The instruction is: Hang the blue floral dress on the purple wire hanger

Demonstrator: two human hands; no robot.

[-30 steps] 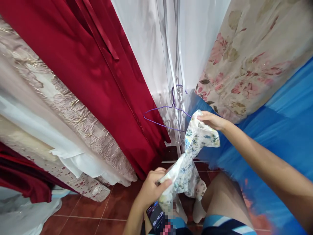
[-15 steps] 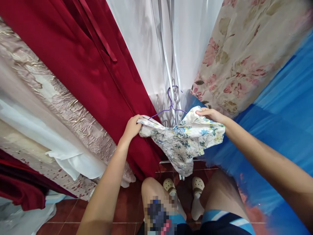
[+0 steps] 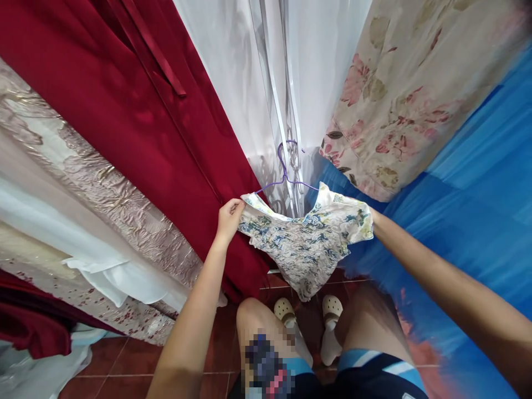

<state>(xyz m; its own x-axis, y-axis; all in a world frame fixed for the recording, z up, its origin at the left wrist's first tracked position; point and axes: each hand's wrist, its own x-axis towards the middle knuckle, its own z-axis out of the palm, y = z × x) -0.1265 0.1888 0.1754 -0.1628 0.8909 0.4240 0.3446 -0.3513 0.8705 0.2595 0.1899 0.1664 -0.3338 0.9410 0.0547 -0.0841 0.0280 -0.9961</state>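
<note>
A short-sleeved blouse (image 3: 303, 244) with a white, blue and yellow floral print hangs on a purple wire hanger (image 3: 285, 176) in front of me. The fingers of my left hand (image 3: 230, 218) pinch the blouse at its left shoulder edge. My right hand (image 3: 375, 218) is behind the sleeve on the other side; only the wrist area shows, and its fingers are hidden by the cloth. The hanger's hook stands above the neckline, close to white ribbons (image 3: 274, 100) that hang down from above.
Around the blouse hang a dark red gown (image 3: 178, 144), a white gown (image 3: 216, 61), a pink floral dress (image 3: 386, 111) and blue tulle (image 3: 469, 221). Textured pale pink fabric (image 3: 137, 205) hangs at the left. Below are red floor tiles (image 3: 137, 357) and my cream clogs (image 3: 332, 306).
The blouse has spread wider and its front now faces me more squarely. My right hand has gone from the shoulder top to behind the sleeve. The left hand keeps its pinch.
</note>
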